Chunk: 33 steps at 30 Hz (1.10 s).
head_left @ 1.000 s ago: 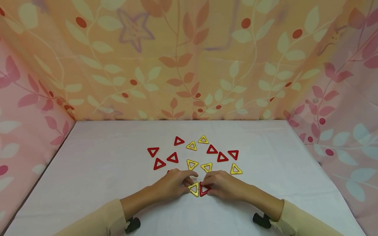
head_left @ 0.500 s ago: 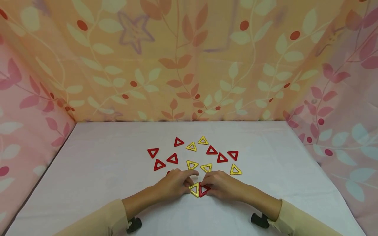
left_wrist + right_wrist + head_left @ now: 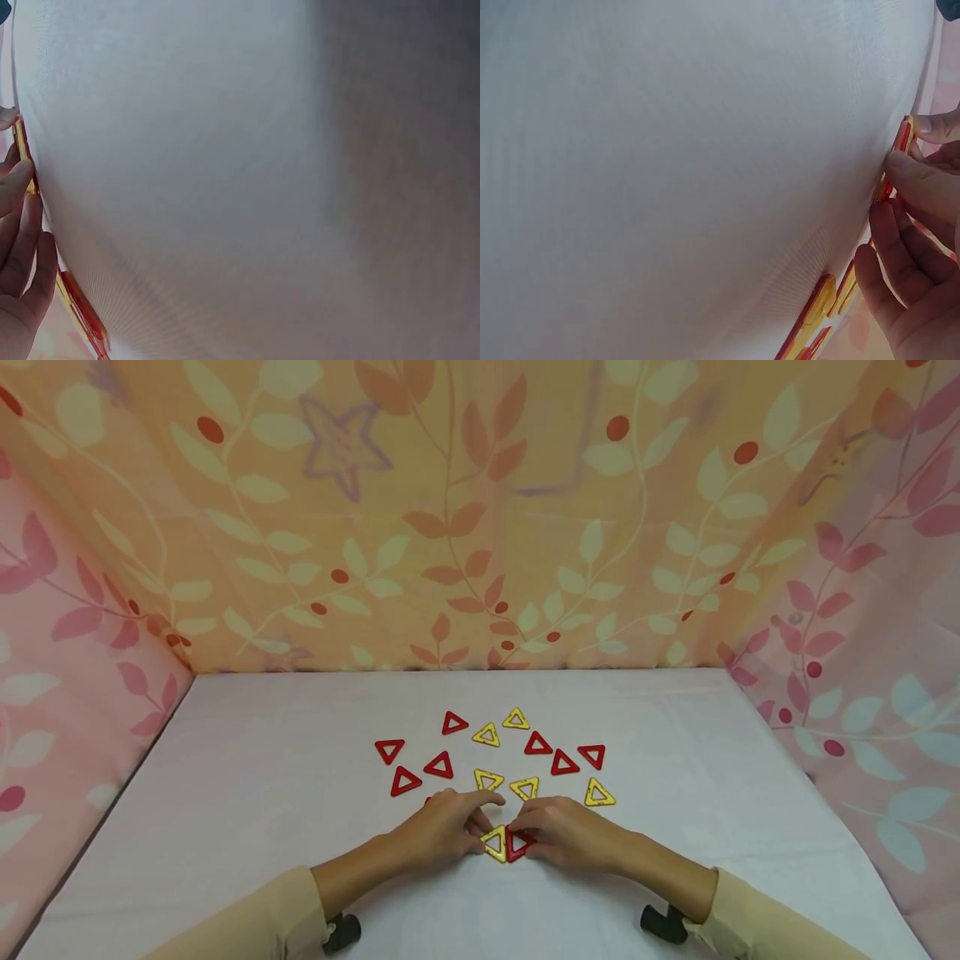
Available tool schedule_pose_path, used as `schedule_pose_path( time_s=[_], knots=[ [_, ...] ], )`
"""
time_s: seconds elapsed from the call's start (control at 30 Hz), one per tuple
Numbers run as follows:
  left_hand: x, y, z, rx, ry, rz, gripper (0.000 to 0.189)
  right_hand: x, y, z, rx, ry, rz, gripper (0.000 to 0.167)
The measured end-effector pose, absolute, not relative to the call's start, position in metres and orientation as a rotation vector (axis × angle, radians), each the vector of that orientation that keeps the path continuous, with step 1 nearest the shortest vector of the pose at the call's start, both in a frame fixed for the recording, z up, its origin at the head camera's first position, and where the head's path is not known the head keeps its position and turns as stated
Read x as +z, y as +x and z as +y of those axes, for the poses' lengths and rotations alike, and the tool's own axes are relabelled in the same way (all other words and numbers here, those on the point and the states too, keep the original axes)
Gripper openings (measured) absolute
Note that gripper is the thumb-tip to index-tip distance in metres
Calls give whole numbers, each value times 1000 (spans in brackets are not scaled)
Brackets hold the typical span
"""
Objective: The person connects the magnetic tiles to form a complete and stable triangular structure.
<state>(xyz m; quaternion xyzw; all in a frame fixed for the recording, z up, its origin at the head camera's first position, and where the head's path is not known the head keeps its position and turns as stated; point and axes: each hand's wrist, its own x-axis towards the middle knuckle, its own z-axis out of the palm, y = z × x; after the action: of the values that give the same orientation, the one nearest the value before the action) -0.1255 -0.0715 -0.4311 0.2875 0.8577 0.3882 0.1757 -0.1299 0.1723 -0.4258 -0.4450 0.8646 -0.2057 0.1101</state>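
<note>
Near the front middle of the table, a yellow triangle tile (image 3: 495, 843) and a red triangle tile (image 3: 517, 843) lie flat, edge against edge; each has a triangular hole. My left hand (image 3: 442, 828) pinches the yellow tile at its left corner, thumb and finger on it, index finger stretched out above. From the other side my right hand (image 3: 567, 831) pinches the red tile. In the left wrist view the fingers (image 3: 15, 184) hold the yellow tile's edge (image 3: 22, 146). The right wrist view shows thumb and finger on the red tile (image 3: 902, 139).
Behind the hands lie several loose red tiles (image 3: 405, 782) and yellow tiles (image 3: 598, 793) on the white-covered table (image 3: 262, 760). One red tile is mostly hidden by the left hand. A patterned curtain (image 3: 480, 510) stands at the back and sides.
The red tile has moved slightly left against the yellow tile, closing the narrow gap between them. Both hands keep their hold.
</note>
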Motion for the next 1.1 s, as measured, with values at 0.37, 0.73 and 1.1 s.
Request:
schedule_pose_path(
  time_s=[0.37, 0.73, 1.1],
  knots=[
    [-428, -125, -69, 1101, 782, 2420, 65, -420, -128, 172, -624, -1280, 2532, 33],
    [-430, -126, -66, 1080, 823, 2445, 70, -416, -130, 172, -779, -1268, 2501, 29],
    [-429, -128, -64, 1073, 863, 2453, 71, -423, -132, 170, -877, -1240, 2482, 25]
  ],
)
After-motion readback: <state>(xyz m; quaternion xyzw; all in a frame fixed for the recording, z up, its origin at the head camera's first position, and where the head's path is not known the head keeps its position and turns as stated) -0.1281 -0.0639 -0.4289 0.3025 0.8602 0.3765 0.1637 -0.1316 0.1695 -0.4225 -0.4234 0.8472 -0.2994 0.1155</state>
